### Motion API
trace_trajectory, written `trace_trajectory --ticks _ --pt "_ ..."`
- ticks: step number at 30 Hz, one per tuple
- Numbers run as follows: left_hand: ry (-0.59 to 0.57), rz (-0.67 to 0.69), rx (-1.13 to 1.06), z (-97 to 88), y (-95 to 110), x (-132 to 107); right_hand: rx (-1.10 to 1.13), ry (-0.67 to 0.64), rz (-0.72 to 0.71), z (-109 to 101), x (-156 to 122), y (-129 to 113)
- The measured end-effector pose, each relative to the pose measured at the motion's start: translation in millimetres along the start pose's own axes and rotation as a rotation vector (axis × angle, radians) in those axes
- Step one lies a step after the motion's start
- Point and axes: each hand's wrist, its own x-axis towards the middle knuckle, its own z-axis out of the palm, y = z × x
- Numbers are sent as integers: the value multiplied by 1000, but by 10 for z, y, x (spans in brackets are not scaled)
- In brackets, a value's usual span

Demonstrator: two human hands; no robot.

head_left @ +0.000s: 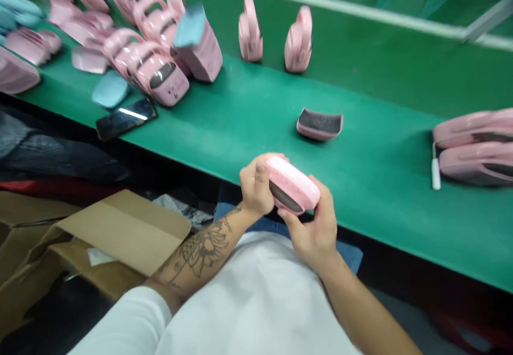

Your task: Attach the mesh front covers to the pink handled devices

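Observation:
Both hands grip a glossy pink plastic housing (294,181) with a dark window strip along its lower side, held just over the table's near edge. My left hand (258,186) is closed round its left end, thumb on top. Around the right end wrap the fingers of my right hand (316,226), with the thumb pressing the lower side. Beyond the hands, a small pink piece with a dark inside (319,125) lies on the green table (248,120). What the fingers cover on the housing's far side is hidden.
Two pink handled parts (298,39) stand upright at the back. Several pink housings (160,77) crowd the left, near a blue piece (110,90) and a black phone (127,120). More pink parts (476,149) lie at right by a white stick (436,173). A cardboard box (128,226) is below left.

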Motion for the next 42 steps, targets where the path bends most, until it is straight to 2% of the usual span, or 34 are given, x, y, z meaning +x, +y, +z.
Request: trace_trajectory --ticks 4,8,10,11,14,16,19,21,23,26,30,33,35,38,42 --pt "-147 135 98 234 48 90 -57 -94 120 -163 131 60" --pt "-309 178 58 570 131 360 -94 148 298 -422 441 120" --pt "-420 274 93 673 115 584 -147 260 353 -604 662 164" --pt "-450 342 161 692 79 713 -182 306 365 -704 804 204" --pt "-419 532 505 630 -133 1086 -241 382 372 -983 1377 407" --pt "-441 643 697 546 -310 1247 -230 356 445 -1101 1848 600" --pt "-541 777 804 470 -517 1313 -264 439 549 -1144 2547 930" --pt "-557 820 830 476 -580 1296 -287 502 622 -1106 2937 1144" --pt "-553 847 849 509 -597 1281 -301 545 670 -1038 3231 1322" --pt "-550 865 844 550 -593 1287 -307 575 705 -921 3474 1487" --pt "-554 845 796 555 -612 1293 -275 581 683 -836 3503 1511" --pt "-538 824 740 562 -616 1286 -226 600 624 -839 3346 1387" --pt "-493 781 689 575 -583 1292 -164 608 554 -830 3132 1241" --pt "-416 694 592 604 -447 1320 8 554 437 -734 2646 975" --pt "-397 664 450 695 -151 1315 325 288 411 -492 2011 622"
